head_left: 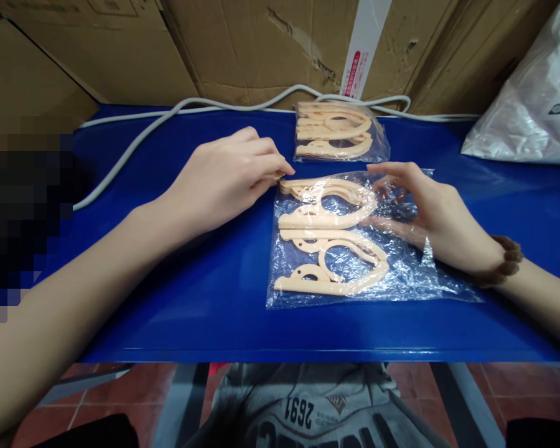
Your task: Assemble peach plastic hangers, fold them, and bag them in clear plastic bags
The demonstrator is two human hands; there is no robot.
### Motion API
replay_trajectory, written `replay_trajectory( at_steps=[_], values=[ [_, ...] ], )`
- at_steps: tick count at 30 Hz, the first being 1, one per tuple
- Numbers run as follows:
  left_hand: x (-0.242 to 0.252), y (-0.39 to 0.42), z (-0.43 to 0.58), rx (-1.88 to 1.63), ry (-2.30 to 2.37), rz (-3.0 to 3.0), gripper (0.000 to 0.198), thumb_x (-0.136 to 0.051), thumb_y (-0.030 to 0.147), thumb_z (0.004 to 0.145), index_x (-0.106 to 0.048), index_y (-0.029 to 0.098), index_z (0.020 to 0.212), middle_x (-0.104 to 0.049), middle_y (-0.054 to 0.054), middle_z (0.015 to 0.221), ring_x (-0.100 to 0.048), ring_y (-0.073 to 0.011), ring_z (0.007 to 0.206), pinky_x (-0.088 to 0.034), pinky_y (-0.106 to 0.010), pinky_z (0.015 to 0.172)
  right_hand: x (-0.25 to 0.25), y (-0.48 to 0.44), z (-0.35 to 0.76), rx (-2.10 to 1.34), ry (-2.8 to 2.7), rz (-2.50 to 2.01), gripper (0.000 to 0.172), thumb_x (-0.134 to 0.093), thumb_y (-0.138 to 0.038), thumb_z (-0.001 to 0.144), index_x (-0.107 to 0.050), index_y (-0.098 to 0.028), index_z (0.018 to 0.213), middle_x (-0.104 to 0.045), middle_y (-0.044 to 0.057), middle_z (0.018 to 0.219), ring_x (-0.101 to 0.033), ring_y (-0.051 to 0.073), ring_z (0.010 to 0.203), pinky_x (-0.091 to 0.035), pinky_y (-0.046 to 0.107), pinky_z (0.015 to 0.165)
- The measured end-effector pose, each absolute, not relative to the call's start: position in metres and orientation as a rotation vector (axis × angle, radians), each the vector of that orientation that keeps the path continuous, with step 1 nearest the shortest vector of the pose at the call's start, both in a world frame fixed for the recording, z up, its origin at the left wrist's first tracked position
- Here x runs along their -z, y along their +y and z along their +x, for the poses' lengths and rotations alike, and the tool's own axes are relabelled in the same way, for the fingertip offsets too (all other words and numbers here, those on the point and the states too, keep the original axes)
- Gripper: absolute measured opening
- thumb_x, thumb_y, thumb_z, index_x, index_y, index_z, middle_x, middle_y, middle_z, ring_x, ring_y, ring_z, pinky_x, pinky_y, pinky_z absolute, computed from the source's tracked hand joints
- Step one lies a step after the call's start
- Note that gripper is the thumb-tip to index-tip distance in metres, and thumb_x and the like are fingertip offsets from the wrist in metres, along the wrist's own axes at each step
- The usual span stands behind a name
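A clear plastic bag (415, 274) lies flat on the blue table, its film wrinkled and shiny. Inside are several beige folding clothes hangers (331, 219), folded up and stacked in a column toward the bag's left side. At the bag's upper left corner, my left hand (236, 168) has thumb and fingers pinched together; exactly what part they grip is mostly hidden. My right hand (429, 214) rests over the bag's right half, fingers curved and apart, the thumb close to the hangers' rounded ends.
Behind lies a second bag of beige hangers (333, 134). A white cable (186, 106) runs along the back of the blue table (191, 317), in front of cardboard boxes (261, 50). A whitish plastic sack (518, 106) stands at the back right.
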State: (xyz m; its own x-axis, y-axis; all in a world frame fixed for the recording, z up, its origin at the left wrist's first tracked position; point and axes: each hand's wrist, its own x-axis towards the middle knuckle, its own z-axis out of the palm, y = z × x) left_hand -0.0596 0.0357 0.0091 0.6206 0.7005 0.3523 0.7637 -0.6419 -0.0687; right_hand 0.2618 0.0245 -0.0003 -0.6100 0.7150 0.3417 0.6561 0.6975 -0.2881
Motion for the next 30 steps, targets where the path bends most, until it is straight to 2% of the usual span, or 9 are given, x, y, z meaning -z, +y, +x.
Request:
replay_trajectory(
  at_steps=[3,6,9,11,14,18,22,26,30],
  values=[
    [-0.018,0.038,-0.066,0.506,-1.324,-2.672,0.033,-0.046,0.032,0.105,-0.074,0.020,0.118,-0.069,-0.004,0.116,-0.060,-0.0220,0.106,-0.049,-0.034,0.091,0.001,0.025,0.263,-0.171,-2.489,-1.047,0.065,-0.066,-0.050,0.094,-0.048,-0.012,0.144,-0.069,0.012,0.117,-0.067,0.026,0.102,-0.053,0.039,0.086],
    [-0.029,0.043,-0.079,0.547,-1.436,-2.724,0.045,-0.055,0.049,0.101,-0.069,0.016,0.127,-0.064,-0.007,0.126,-0.056,-0.0243,0.118,-0.043,-0.038,0.109,0.000,0.024,0.265,-0.178,-2.502,-1.037,0.067,-0.065,-0.051,0.095,-0.047,-0.012,0.146,-0.069,0.012,0.116,-0.066,0.025,0.101,-0.053,0.039,0.088],
    [-0.033,0.051,-0.100,0.347,-1.579,-2.782,0.066,-0.062,0.054,0.097,-0.050,0.015,0.149,-0.050,-0.010,0.151,-0.046,-0.0292,0.138,-0.034,-0.044,0.120,-0.003,0.023,0.266,-0.184,-2.518,-1.041,0.067,-0.062,-0.051,0.097,-0.045,-0.011,0.147,-0.068,0.011,0.115,-0.066,0.024,0.098,-0.053,0.038,0.088],
    [-0.031,0.058,-0.115,0.211,-1.650,-2.798,0.079,-0.063,0.061,0.094,-0.040,0.017,0.156,-0.045,-0.010,0.157,-0.045,-0.0326,0.140,-0.035,-0.048,0.119,-0.005,0.023,0.267,-0.184,-2.526,-1.050,0.066,-0.061,-0.052,0.097,-0.044,-0.012,0.147,-0.068,0.011,0.114,-0.065,0.023,0.096,-0.053,0.038,0.087],
    [-0.024,0.072,-0.137,0.157,-1.783,-2.767,0.087,-0.068,0.073,0.083,-0.048,0.024,0.152,-0.052,-0.004,0.153,-0.053,-0.0329,0.131,-0.042,-0.047,0.113,-0.007,0.024,0.269,-0.194,-2.518,-1.067,0.061,-0.058,-0.047,0.098,-0.045,-0.011,0.146,-0.067,0.010,0.107,-0.064,0.021,0.089,-0.053,0.036,0.082],
    [-0.020,0.083,-0.149,0.159,-1.868,-2.769,0.088,-0.075,0.078,0.072,-0.057,0.031,0.144,-0.061,0.004,0.142,-0.058,-0.0287,0.120,-0.045,-0.044,0.109,-0.009,0.026,0.272,-0.235,-2.495,-1.062,0.055,-0.057,-0.030,0.096,-0.045,-0.009,0.145,-0.066,0.007,0.100,-0.064,0.018,0.085,-0.053,0.033,0.080],
    [-0.029,0.075,-0.143,0.277,-1.824,-2.747,0.092,-0.073,0.081,0.070,-0.060,0.026,0.143,-0.062,-0.002,0.138,-0.059,-0.0320,0.118,-0.045,-0.048,0.109,-0.013,0.024,0.274,0.026,-2.504,-1.120,0.055,-0.048,-0.017,0.091,-0.047,-0.010,0.145,-0.067,0.007,0.098,-0.065,0.020,0.084,-0.053,0.035,0.076],
    [-0.036,0.064,-0.125,0.566,-1.628,-2.683,0.091,-0.065,0.080,0.077,-0.059,0.017,0.142,-0.062,-0.010,0.133,-0.060,-0.0330,0.117,-0.047,-0.049,0.107,-0.021,0.016,0.278,0.385,-2.400,-1.214,0.059,-0.041,-0.008,0.083,-0.053,-0.014,0.140,-0.069,0.007,0.098,-0.067,0.025,0.090,-0.054,0.041,0.080],
    [-0.029,0.050,-0.090,0.883,-1.264,-2.717,0.090,-0.072,0.073,0.078,-0.056,0.012,0.142,-0.062,-0.015,0.131,-0.060,-0.0296,0.114,-0.050,-0.043,0.103,-0.029,0.007,0.276,0.419,-2.321,-1.119,0.041,-0.048,-0.020,0.097,-0.053,-0.018,0.138,-0.067,0.011,0.112,-0.067,0.028,0.106,-0.054,0.048,0.093]
  ],
)
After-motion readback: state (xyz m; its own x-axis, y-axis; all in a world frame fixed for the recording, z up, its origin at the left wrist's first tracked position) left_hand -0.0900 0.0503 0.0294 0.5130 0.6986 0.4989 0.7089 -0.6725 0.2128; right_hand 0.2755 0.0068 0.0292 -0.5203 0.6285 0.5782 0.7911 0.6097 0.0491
